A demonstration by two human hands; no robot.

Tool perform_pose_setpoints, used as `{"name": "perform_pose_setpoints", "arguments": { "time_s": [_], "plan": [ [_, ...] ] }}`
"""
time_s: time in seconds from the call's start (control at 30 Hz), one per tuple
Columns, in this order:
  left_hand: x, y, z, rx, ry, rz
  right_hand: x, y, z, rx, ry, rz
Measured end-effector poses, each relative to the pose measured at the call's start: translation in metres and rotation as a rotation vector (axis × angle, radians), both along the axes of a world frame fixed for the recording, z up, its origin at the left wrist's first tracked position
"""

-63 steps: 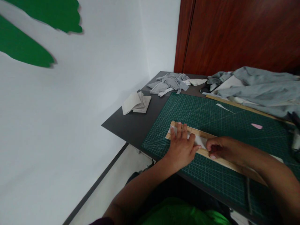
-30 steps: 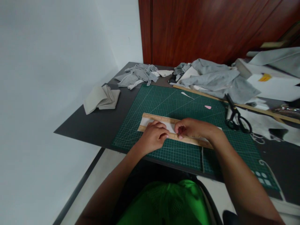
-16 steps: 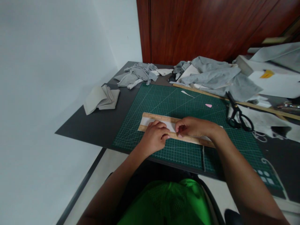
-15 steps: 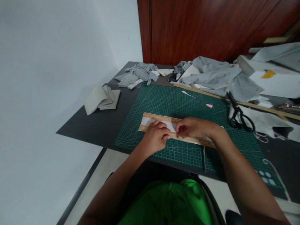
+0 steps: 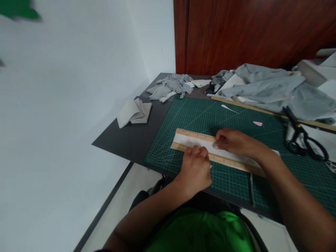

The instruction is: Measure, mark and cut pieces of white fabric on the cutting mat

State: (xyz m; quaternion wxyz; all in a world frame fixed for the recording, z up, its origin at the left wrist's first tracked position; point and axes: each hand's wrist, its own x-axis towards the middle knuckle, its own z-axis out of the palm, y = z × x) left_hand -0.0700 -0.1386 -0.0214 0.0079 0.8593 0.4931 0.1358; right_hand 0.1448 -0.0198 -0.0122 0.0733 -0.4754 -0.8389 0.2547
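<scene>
On the near half of the cutting mat [image 5: 223, 120], the left hand [image 5: 196, 168] curls at the closer side of a wood-edged white strip [image 5: 208, 144], likely light, stiffest and best held at its edges; the right hand [image 5: 232, 140] bends over the farther edge (cannot tell if either grips).

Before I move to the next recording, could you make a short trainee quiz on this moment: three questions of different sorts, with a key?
1. True or false: the black scissors lie apart from the right hand.

2. Multiple choice: which hand is at the long edge of the white strip nearer the person?
A. The left hand
B. The right hand

3. Short answer: what gridded surface lies beneath the strip?

Key:
1. True.
2. A.
3. The green cutting mat.
</scene>
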Motion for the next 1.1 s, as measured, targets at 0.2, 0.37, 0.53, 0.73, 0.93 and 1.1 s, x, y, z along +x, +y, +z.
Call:
{"name": "perform_pose_setpoints", "arguments": {
  "time_s": [0.2,0.37,0.53,0.73,0.93,1.1],
  "plan": [
    [-0.006,0.008,-0.001,-0.011,0.065,-0.026,0.009,0.005,-0.013,0.078,-0.04,-0.063],
    [-0.022,0.027,-0.003,-0.076,-0.065,-0.082,0.009,0.01,-0.016,0.025,-0.072,-0.041],
    [-0.038,0.051,-0.017,-0.16,-0.296,-0.163,0.005,0.012,-0.013,-0.022,-0.022,-0.086],
    [-0.038,0.056,-0.024,-0.156,-0.364,-0.158,0.0,0.009,-0.01,0.036,-0.013,-0.116],
    [-0.036,0.055,-0.02,-0.176,-0.371,-0.142,0.0,0.012,-0.017,-0.008,0.099,-0.12],
    [-0.035,0.055,-0.02,-0.17,-0.399,-0.14,0.003,0.015,-0.019,-0.058,0.224,-0.078]
  ]
}}
